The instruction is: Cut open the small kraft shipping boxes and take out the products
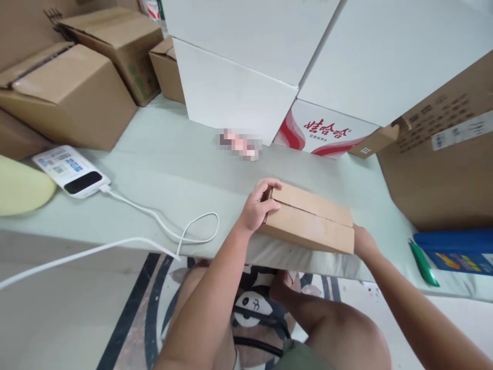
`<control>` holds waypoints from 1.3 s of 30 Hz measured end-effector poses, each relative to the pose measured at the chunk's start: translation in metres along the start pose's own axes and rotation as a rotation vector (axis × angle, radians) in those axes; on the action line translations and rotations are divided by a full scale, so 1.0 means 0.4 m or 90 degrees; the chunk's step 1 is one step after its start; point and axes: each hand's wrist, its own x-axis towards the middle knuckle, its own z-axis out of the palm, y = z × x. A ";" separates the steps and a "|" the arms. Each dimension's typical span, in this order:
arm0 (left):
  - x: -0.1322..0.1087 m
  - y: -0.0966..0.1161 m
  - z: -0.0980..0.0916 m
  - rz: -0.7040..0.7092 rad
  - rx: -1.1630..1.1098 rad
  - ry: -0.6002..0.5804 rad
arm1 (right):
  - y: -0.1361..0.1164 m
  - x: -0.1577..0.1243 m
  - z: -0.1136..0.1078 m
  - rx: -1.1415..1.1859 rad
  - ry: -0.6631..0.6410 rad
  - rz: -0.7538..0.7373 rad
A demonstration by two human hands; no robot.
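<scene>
Low over the front edge of the bench, a small brown cardboard box (308, 221) is held between my two hands, slightly tilted. Its top flaps meet along a seam running lengthwise. My left hand (259, 204) grips the left end, thumb on the top face and fingers around the far corner. At the opposite end, my right hand (364, 241) presses against the side, its fingers hidden behind the box.
White cartons (239, 92) stand at the back, with a red-printed carton (323, 128). Brown boxes (77, 92) line the left. A white device (73, 172) trails a white cable (154, 213). On the right are a green-handled tool (423, 264), a blue package (458, 252) and a large carton (442, 169).
</scene>
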 end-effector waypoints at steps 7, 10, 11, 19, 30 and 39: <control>-0.032 0.012 0.003 0.022 0.054 0.011 | 0.077 -0.064 0.048 0.156 0.103 0.040; -0.038 0.021 -0.001 0.024 0.066 0.005 | 0.095 -0.087 0.038 0.331 0.168 0.000; -0.038 0.023 -0.001 0.024 0.065 0.004 | 0.093 -0.096 0.024 0.387 0.200 -0.014; -0.020 0.009 0.022 0.034 0.077 0.004 | -0.115 -0.240 -0.128 1.125 0.310 -0.379; -0.008 -0.029 0.020 0.042 0.080 -0.070 | -0.177 -0.232 -0.060 0.845 0.374 -0.374; 0.003 -0.041 0.041 0.054 0.028 -0.025 | -0.123 -0.231 -0.046 0.630 0.393 -0.402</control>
